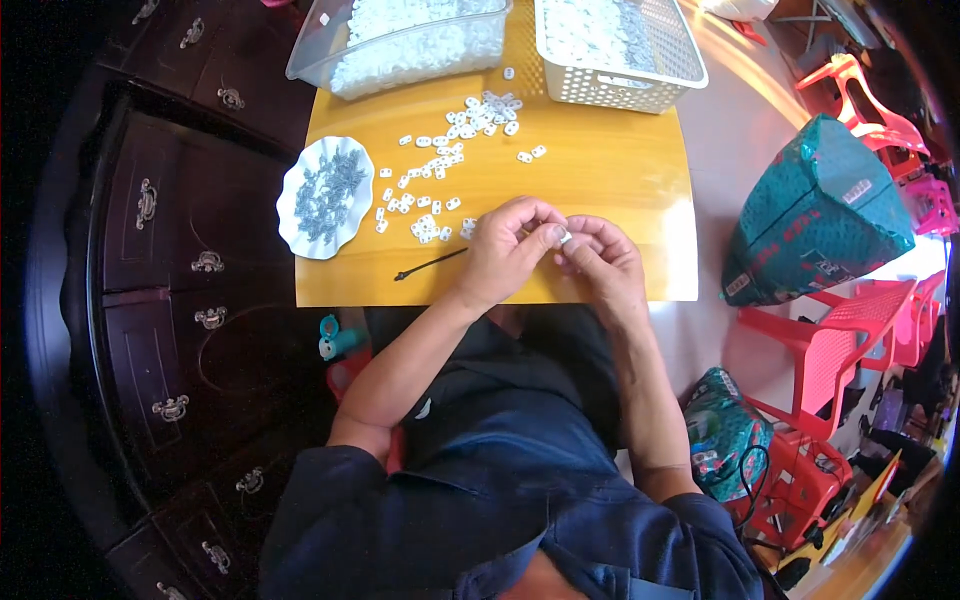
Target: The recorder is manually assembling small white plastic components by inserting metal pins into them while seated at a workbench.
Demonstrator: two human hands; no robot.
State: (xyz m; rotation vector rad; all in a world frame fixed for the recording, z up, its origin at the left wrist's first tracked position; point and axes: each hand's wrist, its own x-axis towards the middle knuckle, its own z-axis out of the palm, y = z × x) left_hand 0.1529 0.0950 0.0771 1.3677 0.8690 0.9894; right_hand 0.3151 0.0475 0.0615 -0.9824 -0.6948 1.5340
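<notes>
between the fingertips of left hand point(503, 250) and right hand point(598, 258), both pinched shut, sits a small white piece point(564, 238).

The tabletop point(600, 170) is a warm yellow-orange, strewn with small white plastic pieces point(440, 170), and a white scalloped plate point(290, 215) holds a heap of grey metal bits point(328, 190). A clear tub point(400, 40) and a white lattice basket point(620, 85) are filled with more white pieces. The sleeves point(500, 500) are dark blue, the cabinet point(180, 260) is dark brown with silver handles, and the chairs point(830, 350) are bright pink-red beside a teal wrapped bundle point(810, 210).
</notes>
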